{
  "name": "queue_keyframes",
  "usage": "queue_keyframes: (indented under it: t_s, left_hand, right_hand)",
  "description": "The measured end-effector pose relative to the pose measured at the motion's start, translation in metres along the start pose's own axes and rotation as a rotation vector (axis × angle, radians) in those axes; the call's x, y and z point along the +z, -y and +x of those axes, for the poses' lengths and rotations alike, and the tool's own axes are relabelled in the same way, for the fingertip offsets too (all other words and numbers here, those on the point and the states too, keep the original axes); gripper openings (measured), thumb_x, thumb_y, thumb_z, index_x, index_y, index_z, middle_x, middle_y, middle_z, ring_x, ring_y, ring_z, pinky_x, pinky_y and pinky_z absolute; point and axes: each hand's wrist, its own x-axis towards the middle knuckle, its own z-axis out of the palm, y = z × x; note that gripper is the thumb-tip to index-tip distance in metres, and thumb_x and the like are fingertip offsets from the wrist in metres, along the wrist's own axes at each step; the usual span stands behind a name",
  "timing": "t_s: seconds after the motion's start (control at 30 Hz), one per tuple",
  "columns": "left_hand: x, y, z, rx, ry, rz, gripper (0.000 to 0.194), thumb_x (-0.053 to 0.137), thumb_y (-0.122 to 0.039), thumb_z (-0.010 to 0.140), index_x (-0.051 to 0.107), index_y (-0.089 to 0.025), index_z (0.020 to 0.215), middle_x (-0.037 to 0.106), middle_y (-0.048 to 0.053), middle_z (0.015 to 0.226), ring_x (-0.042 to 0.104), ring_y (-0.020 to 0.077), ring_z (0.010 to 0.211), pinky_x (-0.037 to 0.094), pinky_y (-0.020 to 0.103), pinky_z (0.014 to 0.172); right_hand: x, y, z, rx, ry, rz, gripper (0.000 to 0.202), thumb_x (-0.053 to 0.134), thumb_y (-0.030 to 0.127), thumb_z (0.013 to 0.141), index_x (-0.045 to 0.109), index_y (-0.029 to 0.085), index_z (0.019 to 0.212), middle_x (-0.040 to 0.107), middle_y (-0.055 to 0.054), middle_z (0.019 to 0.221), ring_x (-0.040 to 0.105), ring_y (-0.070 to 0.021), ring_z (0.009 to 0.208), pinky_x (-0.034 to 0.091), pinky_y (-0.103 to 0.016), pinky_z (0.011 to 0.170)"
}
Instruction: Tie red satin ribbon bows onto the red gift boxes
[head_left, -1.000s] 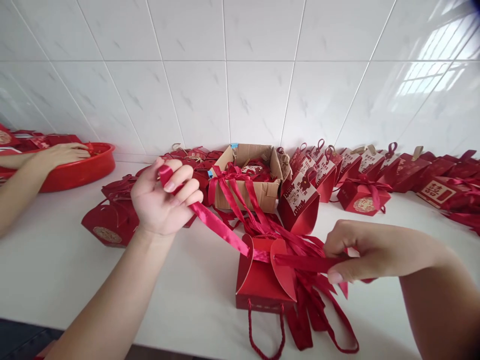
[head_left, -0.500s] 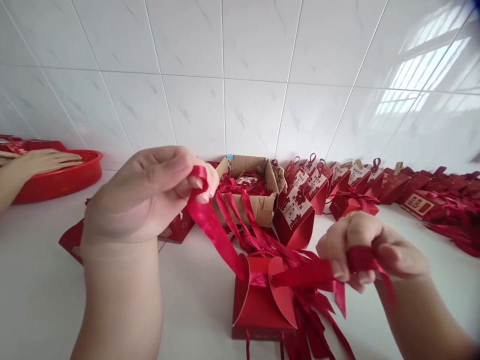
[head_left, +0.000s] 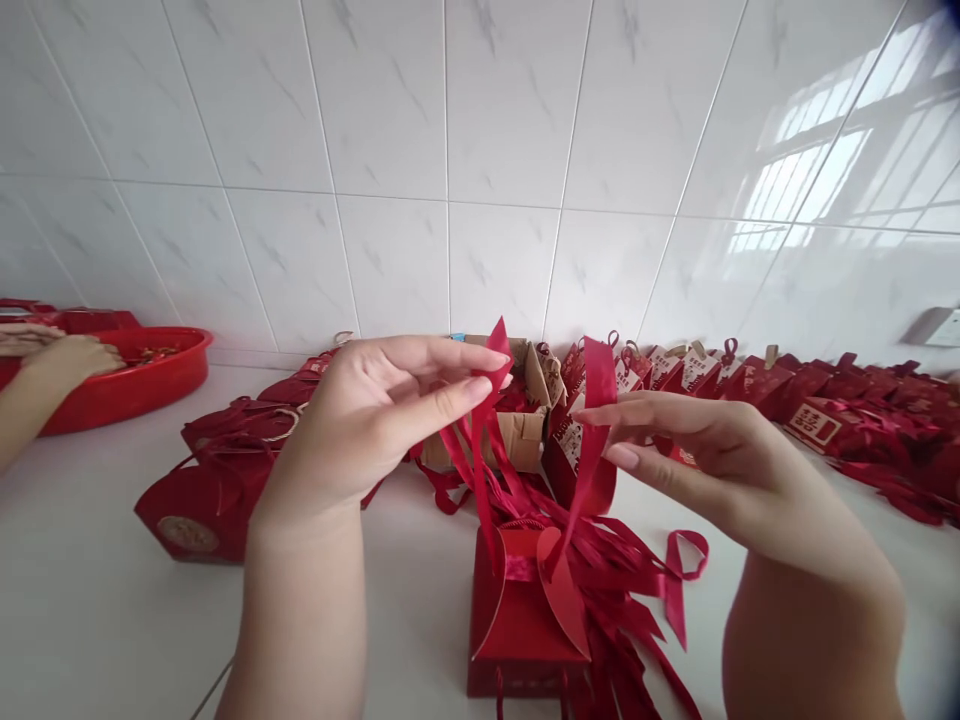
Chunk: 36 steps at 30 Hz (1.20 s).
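A red gift box (head_left: 531,625) with curved flaps stands in front of me on the white table. A red satin ribbon (head_left: 519,568) threads through its flaps, and both ends rise from it. My left hand (head_left: 390,420) pinches one ribbon end between thumb and fingers. The other end is pinched in my right hand (head_left: 690,465), its tip sticking up above the fingers. The two hands are apart, both above the box. Loose red ribbons (head_left: 615,560) lie in a heap behind and to the right of the box.
Behind the ribbons is an open cardboard box (head_left: 521,440). Rows of red gift boxes (head_left: 757,385) line the tiled wall at right. More finished-looking boxes (head_left: 210,500) stand at left. Another person's hands (head_left: 67,360) reach into a red basin (head_left: 142,385).
Both hands have moved inward and the ribbon ends now point upward instead of being stretched sideways. The ribbon is no longer looped round the fingers. The other person's hand has shifted at the basin.
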Motion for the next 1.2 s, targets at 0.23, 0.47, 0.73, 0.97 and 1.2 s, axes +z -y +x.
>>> queue_keyframes:
  t_s: [0.23, 0.47, 0.73, 0.97, 1.2]
  left_hand:
    - [0.014, 0.002, -0.005, 0.069, -0.083, 0.097, 0.024, 0.074, -0.017, 0.075, 0.076, -0.027, 0.098, 0.076, 0.003, 0.1, 0.071, 0.0196, 0.092, 0.058, 0.029, 0.084]
    - [0.033, 0.006, -0.009, 0.157, -0.022, -0.106, 0.022, 0.065, -0.014, 0.084, 0.075, -0.029, 0.095, 0.075, -0.002, 0.096, 0.069, 0.0148, 0.092, 0.057, 0.024, 0.081]
    - [0.058, 0.008, -0.012, 0.321, 0.04, 0.094, 0.023, 0.057, -0.01, 0.088, 0.073, -0.027, 0.088, 0.073, -0.001, 0.091, 0.065, 0.0162, 0.093, 0.045, 0.037, 0.102]
    - [0.058, 0.006, -0.012, 0.316, -0.115, 0.106, 0.009, 0.066, -0.019, 0.083, 0.071, -0.025, 0.087, 0.067, 0.004, 0.103, 0.059, 0.0222, 0.11, 0.044, 0.039, 0.101]
    - [0.06, 0.002, -0.014, 0.206, -0.051, 0.162, 0.004, 0.071, -0.026, 0.079, 0.07, -0.023, 0.082, 0.067, 0.004, 0.09, 0.062, 0.02, 0.09, 0.05, 0.035, 0.087]
  right_hand:
    - [0.029, -0.007, 0.005, -0.175, -0.293, 0.005, 0.024, 0.068, 0.019, 0.083, 0.072, 0.029, 0.104, 0.071, 0.003, 0.102, 0.064, -0.0116, 0.099, 0.053, -0.02, 0.087]
    - [0.052, -0.006, 0.008, -0.204, -0.312, 0.193, 0.022, 0.067, 0.014, 0.083, 0.072, 0.027, 0.101, 0.071, 0.002, 0.099, 0.063, -0.0121, 0.095, 0.053, -0.023, 0.083]
    - [0.064, -0.008, 0.007, -0.07, -0.262, 0.576, 0.01, 0.071, 0.024, 0.082, 0.074, 0.031, 0.089, 0.069, 0.003, 0.077, 0.063, -0.0103, 0.075, 0.053, -0.022, 0.069]
    - [0.059, -0.009, 0.007, 0.051, -0.311, 0.724, 0.004, 0.075, 0.024, 0.077, 0.072, 0.026, 0.076, 0.064, 0.005, 0.064, 0.053, -0.0058, 0.05, 0.043, -0.017, 0.046]
    - [0.064, -0.007, 0.006, -0.097, -0.472, 0.361, 0.008, 0.074, 0.017, 0.076, 0.072, 0.023, 0.08, 0.071, 0.0, 0.083, 0.066, -0.0155, 0.08, 0.055, -0.028, 0.073]
